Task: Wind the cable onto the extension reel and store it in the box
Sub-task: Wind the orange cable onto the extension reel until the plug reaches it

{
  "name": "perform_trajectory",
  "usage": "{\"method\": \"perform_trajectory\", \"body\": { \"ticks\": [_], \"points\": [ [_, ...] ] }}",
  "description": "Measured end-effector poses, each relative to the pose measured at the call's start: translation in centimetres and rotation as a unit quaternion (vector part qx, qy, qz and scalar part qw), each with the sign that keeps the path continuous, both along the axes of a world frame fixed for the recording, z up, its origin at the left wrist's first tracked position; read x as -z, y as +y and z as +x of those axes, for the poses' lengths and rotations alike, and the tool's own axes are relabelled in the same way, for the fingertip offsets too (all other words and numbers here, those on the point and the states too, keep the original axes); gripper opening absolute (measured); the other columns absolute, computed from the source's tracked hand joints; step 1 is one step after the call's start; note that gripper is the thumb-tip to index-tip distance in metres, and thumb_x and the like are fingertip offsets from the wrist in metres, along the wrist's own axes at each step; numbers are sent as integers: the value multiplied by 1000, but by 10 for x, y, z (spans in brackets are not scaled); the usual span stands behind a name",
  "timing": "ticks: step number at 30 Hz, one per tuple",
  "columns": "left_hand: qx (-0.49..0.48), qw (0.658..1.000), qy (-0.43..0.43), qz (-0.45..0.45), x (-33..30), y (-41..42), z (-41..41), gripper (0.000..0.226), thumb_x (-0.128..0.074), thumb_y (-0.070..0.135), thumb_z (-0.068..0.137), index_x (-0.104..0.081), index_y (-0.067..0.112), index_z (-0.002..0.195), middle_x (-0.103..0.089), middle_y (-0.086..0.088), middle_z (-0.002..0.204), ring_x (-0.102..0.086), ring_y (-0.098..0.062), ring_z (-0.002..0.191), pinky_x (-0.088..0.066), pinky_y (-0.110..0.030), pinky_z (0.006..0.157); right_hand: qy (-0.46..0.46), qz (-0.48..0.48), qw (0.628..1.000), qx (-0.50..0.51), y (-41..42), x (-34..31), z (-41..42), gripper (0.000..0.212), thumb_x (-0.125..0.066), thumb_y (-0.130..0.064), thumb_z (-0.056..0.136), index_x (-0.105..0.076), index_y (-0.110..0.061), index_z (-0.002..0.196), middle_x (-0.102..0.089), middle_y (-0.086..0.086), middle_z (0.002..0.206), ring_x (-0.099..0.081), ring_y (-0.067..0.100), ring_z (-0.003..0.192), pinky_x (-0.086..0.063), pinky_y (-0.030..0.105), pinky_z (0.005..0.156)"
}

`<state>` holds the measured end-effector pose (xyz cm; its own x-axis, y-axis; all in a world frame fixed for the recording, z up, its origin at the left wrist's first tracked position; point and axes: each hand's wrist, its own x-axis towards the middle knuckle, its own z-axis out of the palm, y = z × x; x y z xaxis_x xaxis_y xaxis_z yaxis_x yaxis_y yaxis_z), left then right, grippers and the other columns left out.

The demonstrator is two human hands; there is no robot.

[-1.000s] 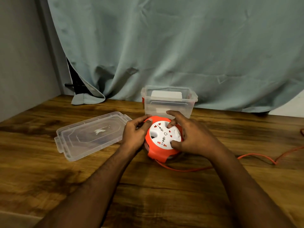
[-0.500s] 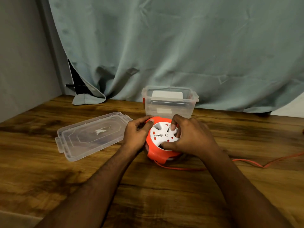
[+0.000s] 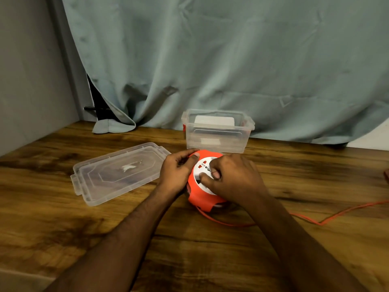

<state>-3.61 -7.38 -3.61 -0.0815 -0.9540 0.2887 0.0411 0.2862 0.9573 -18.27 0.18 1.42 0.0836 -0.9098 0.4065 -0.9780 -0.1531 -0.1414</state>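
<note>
An orange extension reel [image 3: 199,197] with a white socket face lies on the wooden table in front of me. My left hand [image 3: 176,172] grips its left rim. My right hand [image 3: 231,179] covers the white face, fingers pressed into its recesses. A thin orange cable [image 3: 305,218] runs from under the reel across the table to the right edge of view. Just behind the reel stands a clear plastic box [image 3: 217,131], open, with a white card inside.
The box's clear lid [image 3: 117,171] lies flat on the table to the left of my left hand. A grey-green curtain [image 3: 231,60] hangs along the back and drapes onto the table. A grey wall stands at the left.
My right hand has turned on the white face, moving over its centre. The loose cable on the right has been drawn closer to the reel and lies straighter.
</note>
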Motion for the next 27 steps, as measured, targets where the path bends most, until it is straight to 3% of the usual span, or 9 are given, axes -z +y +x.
{"method": "perform_trajectory", "body": {
  "ticks": [3, 5, 8, 10, 13, 17, 22, 24, 27],
  "points": [
    [-2, 1000, -1, 15, 1, -1, 1, 18, -68, 17, 102, -81, 23, 114, -83, -4, 111, -79, -23, 104, -63, -51, 99, -9, 3, 1000, -3, -1, 1, -3, 51, -61, -60, 86, -44, -19, 61, -49, -6, 63, -45, 17, 71, -29, 33, 62],
    [1, 1000, -5, 23, 0, 0, 2, 18, -75, 32, 95, -82, 26, 110, -84, -2, 108, -80, -25, 103, -62, -55, 98, -28, 7, 1000, -7, -2, 2, -7, 50, -63, -62, 87, -50, -20, 63, -53, -7, 63, -48, 15, 67, -30, 32, 60],
    [12, 999, -25, 29, 1, 0, 4, 53, -77, 61, 72, -83, 29, 113, -85, 1, 105, -81, -24, 100, -63, -56, 96, -51, 8, 998, -19, -2, 0, -16, 29, -65, -56, 89, -61, -28, 79, -60, -9, 66, -57, 11, 70, -37, 30, 61],
    [15, 999, -27, 28, 4, -4, 4, 54, -80, 64, 66, -83, 33, 111, -85, 2, 104, -81, -25, 100, -62, -57, 97, -66, -1, 997, -28, -1, -2, -22, 13, -67, -41, 86, -63, -34, 96, -67, -11, 75, -60, 9, 73, -41, 29, 63],
    [14, 1000, -20, 17, 5, -5, 5, 56, -81, 60, 67, -82, 32, 115, -84, 2, 106, -81, -25, 102, -61, -57, 99, -72, 17, 995, -65, 1, -7, -30, 40, -68, -23, 74, -60, -40, 109, -63, -22, 96, -50, -3, 70, -35, 24, 61],
    [16, 1000, -5, -2, 4, -5, 5, 60, -80, 54, 69, -81, 23, 121, -84, -1, 107, -80, -25, 104, -61, -57, 100, -45, 60, 993, -86, 1, -10, -35, 61, -68, -32, 66, -58, -44, 125, -64, -24, 120, -56, 3, 88, -39, 24, 68],
    [14, 1000, 4, 4, 4, -5, 3, 56, -83, 45, 74, -80, 18, 123, -84, -5, 108, -80, -28, 104, -62, -58, 99, -62, 65, 993, -72, 5, -13, -38, 63, -78, -30, 66, -44, -44, 118, -63, -30, 104, -48, -2, 73, -35, 25, 58],
    [11, 1000, 2, 13, 5, -7, 3, 46, -81, 34, 81, -79, 17, 124, -83, -7, 109, -80, -29, 102, -62, -58, 97, -76, 73, 992, -76, 5, -14, -39, 66, -82, -31, 64, -36, -41, 111, -67, -27, 110, -54, 1, 77, -41, 27, 59],
    [14, 1000, 3, 23, 7, -10, 3, 46, -81, 35, 79, -80, 18, 122, -84, -7, 109, -81, -30, 102, -62, -59, 97, -93, 88, 989, -79, 4, -16, -41, 70, -86, -32, 62, -31, -37, 105, -70, -27, 111, -64, 9, 92, -54, 36, 68]
  ]
}}
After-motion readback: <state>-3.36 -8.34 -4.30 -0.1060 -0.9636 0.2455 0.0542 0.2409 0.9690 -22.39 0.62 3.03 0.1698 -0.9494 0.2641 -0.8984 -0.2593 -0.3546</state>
